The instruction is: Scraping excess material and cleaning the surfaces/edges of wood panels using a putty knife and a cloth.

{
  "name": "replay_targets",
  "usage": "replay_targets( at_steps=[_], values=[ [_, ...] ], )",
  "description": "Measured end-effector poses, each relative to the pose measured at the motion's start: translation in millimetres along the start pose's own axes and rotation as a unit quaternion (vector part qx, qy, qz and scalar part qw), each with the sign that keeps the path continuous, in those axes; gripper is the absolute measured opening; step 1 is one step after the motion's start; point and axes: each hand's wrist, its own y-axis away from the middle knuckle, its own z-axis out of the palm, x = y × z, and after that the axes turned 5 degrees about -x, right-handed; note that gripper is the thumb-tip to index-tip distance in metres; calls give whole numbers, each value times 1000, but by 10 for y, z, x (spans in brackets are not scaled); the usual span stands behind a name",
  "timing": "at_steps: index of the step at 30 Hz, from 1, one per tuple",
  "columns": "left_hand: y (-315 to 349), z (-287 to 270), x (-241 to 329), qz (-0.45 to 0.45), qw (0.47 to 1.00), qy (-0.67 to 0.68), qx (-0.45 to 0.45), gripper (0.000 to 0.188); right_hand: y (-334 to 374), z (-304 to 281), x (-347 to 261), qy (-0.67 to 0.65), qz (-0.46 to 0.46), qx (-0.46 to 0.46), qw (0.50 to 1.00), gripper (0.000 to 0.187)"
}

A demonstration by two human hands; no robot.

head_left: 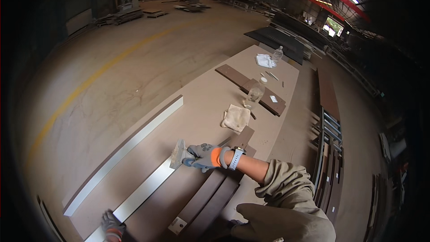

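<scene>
The right hand (pixel 202 156) is closed on a grey plate (pixel 178 153) — held at the far end of a pale bar (pixel 145 189) on the bench (pixel 192 123). Near the bench's near-left corner, the left hand (pixel 112 226) lies over that bar; I cannot tell whether its fingers are clamped. A second bar (pixel 130 142) runs along the left edge, brown boards (pixel 207 196) along the right — a cloth (pixel 237 117) and bottle (pixel 256 93) farther up.

White bar (pixel 145 189); grey piece (pixel 178 153) — far end
</scene>
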Motion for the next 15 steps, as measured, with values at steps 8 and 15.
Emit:
replay_targets(
  at_steps=[8,15],
  values=[
    [28,-64,914,-51,993,90,57,99,-1005,-158,436,201,44,-73,976,31],
    [3,-212,997,-103,993,56,-27,105,-1175,-300,620,135,82,-137,978,43]
  ],
)
